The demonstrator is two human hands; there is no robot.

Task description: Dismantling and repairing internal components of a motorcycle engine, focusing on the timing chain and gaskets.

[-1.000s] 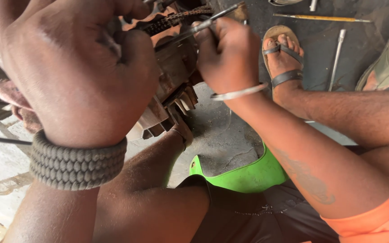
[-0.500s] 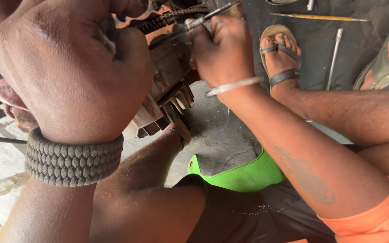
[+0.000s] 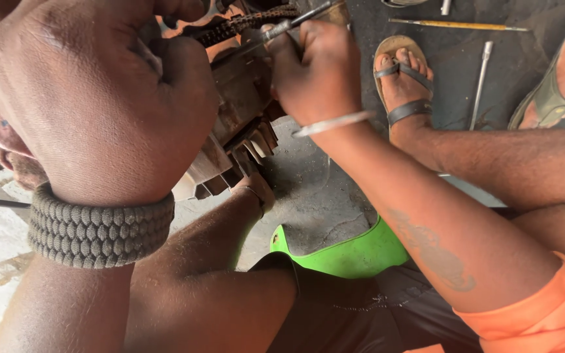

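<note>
The engine block (image 3: 237,111) was dull, grimy metal — its chain (image 3: 243,23) rusty and rough. The wristband (image 3: 99,229) was coarse woven cord, the bangle (image 3: 331,123) smooth bright metal. The floor (image 3: 308,196) was rough, stained concrete — matt throughout.

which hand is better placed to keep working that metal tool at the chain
Probably the right hand: it already grips the metal tool, whose tip sits by the chain. The left hand is fisted against the engine.

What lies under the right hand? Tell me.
Under the right hand sit the rusty engine fins and concrete floor. The hand grips a thin metal tool; its tip and the contact spot are covered.
</note>
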